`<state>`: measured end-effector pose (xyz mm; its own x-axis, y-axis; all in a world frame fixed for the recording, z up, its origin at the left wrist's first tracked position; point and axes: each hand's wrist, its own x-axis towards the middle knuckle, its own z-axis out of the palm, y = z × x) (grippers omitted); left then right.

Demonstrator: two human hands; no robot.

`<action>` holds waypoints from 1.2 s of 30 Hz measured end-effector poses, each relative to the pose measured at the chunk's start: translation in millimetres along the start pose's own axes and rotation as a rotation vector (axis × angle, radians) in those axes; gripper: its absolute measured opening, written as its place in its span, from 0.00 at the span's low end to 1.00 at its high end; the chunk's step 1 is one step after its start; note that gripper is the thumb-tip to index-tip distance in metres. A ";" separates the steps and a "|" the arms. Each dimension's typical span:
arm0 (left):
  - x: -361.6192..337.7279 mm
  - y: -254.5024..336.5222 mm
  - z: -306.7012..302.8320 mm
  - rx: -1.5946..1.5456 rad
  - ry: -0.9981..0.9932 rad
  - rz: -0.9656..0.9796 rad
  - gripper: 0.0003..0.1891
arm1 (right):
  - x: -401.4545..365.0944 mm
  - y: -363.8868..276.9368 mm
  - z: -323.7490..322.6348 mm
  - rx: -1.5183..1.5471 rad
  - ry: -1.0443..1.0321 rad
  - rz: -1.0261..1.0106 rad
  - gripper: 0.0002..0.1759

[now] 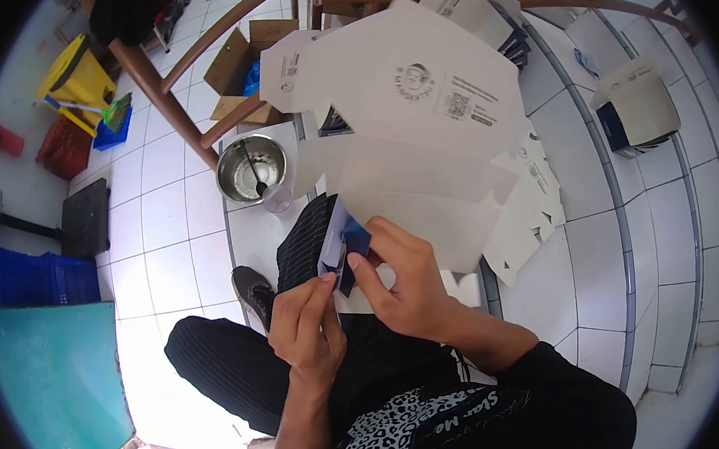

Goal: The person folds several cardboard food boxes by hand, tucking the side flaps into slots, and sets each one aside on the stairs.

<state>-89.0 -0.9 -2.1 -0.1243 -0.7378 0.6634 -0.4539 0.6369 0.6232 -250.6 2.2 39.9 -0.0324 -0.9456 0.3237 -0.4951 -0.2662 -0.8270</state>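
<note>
A small folding carton (339,234), dark blue outside and pale on one panel, stands partly folded above my lap. My left hand (306,324) pinches its lower edge between thumb and fingertips. On the other side my right hand (403,276) grips the blue panel, thumb pressed near the middle. The fingers hide part of the flaps. Just beyond the hands lies a stack of large flat white carton sheets (382,73) with printed text, a round logo and a QR code. More cut sheets (525,200) lie to their right.
A steel bowl (251,167) with a dark-handled utensil and a clear cup (277,198) sit left of the sheets. Behind are an open cardboard box (223,63) and brown chair rails (145,73). A partly opened carton (639,113) rests on the tiled steps at right.
</note>
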 end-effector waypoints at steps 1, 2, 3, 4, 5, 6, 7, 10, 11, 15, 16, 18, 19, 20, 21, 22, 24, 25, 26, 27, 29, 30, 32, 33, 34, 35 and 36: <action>-2.6 -1.7 0.1 0.005 0.003 -0.026 0.12 | -0.8 -1.4 4.1 -0.045 -0.001 -0.011 0.07; -4.7 -2.1 0.2 -0.004 -0.006 -0.049 0.11 | -1.8 -3.4 9.0 -0.088 -0.003 -0.021 0.06; -6.7 -1.8 0.8 -0.012 -0.016 -0.075 0.11 | -3.4 -4.8 13.1 -0.129 -0.006 -0.030 0.06; -8.4 -2.5 0.6 -0.018 -0.026 -0.101 0.11 | -5.4 -3.9 16.6 -0.120 -0.012 -0.016 0.06; -10.1 -4.7 0.3 -0.118 -0.063 -0.218 0.12 | -7.2 -0.5 20.3 -0.111 -0.020 -0.003 0.06; -11.9 -7.1 -0.2 -0.218 -0.098 -0.337 0.13 | -9.3 3.1 23.9 -0.101 -0.029 0.010 0.06; -13.9 -8.7 -2.8 -0.317 -0.134 -0.459 0.15 | -12.8 6.9 26.2 -0.049 -0.070 0.084 0.06; -12.7 -36.6 -10.7 -0.675 -0.097 -0.807 0.23 | -16.4 16.0 24.3 0.047 -0.227 0.271 0.05; -13.3 -51.4 -8.4 -0.846 -0.019 -0.873 0.25 | -16.8 18.8 25.0 0.089 -0.315 0.305 0.05; -2.1 -83.5 -9.7 -1.102 -0.161 -1.200 0.31 | -21.9 36.6 36.6 0.244 -0.596 0.467 0.06; -1.1 -87.6 -12.8 -1.034 -0.215 -1.208 0.32 | -22.0 42.4 39.8 0.279 -0.641 0.513 0.06; 3.9 -81.1 -22.2 -0.763 -0.375 -1.184 0.29 | -19.4 54.1 41.4 0.357 -0.694 0.597 0.08; 7.3 -78.7 -26.2 -0.724 -0.493 -1.059 0.25 | -20.9 60.2 41.9 0.395 -0.715 0.641 0.08; 10.5 -78.3 -30.3 -0.685 -0.606 -0.929 0.22 | -29.5 70.6 45.3 0.295 -0.594 0.377 0.08; 12.3 -78.6 -34.1 -0.642 -0.714 -0.798 0.19 | -41.1 81.7 50.6 0.194 -0.470 0.117 0.08; 12.7 -79.2 -35.7 -0.597 -0.818 -0.663 0.18 | -48.9 89.6 53.9 0.093 -0.339 -0.142 0.08; 3.8 -81.1 -28.7 -0.651 -0.698 -0.759 0.16 | -30.6 71.7 52.4 0.178 -0.500 0.242 0.09; 0.6 -80.6 -24.9 -0.677 -0.635 -0.805 0.15 | -22.0 63.0 52.9 0.218 -0.578 0.433 0.09; 0.8 -77.4 -23.6 -0.680 -0.595 -0.888 0.14 | -20.6 59.5 55.4 0.177 -0.560 0.398 0.10; 2.6 -73.9 -22.2 -0.682 -0.554 -0.968 0.13 | -20.6 59.2 58.0 0.154 -0.555 0.359 0.10; 3.2 -71.3 -17.2 -0.680 -0.464 -1.091 0.11 | -21.8 59.2 60.8 0.108 -0.542 0.285 0.10; 2.1 -72.3 -13.5 -0.675 -0.415 -1.136 0.10 | -23.6 58.8 61.0 0.080 -0.564 0.263 0.10; 0.6 -72.0 -9.5 -0.670 -0.374 -1.139 0.10 | -23.0 58.7 60.9 0.022 -0.607 0.209 0.10; -1.3 -70.1 -9.4 -0.670 -0.384 -1.103 0.10 | -21.8 58.1 59.5 0.124 -0.610 0.301 0.09; -2.9 -69.5 -9.3 -0.670 -0.395 -1.066 0.10 | -19.8 57.2 56.4 0.227 -0.610 0.393 0.09; -5.7 -71.3 -8.9 -0.633 -0.416 -0.999 0.10 | -19.0 56.7 53.8 0.331 -0.608 0.487 0.08; -9.4 -74.3 -8.6 -0.597 -0.437 -0.932 0.09 | -19.0 56.8 51.7 0.354 -0.618 0.484 0.08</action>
<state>-46.5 -39.3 -51.1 -0.3070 -0.9118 -0.2726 -0.0607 -0.2671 0.9618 -233.2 -4.6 -37.0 0.3590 -0.8748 -0.3253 -0.2459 0.2475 -0.9372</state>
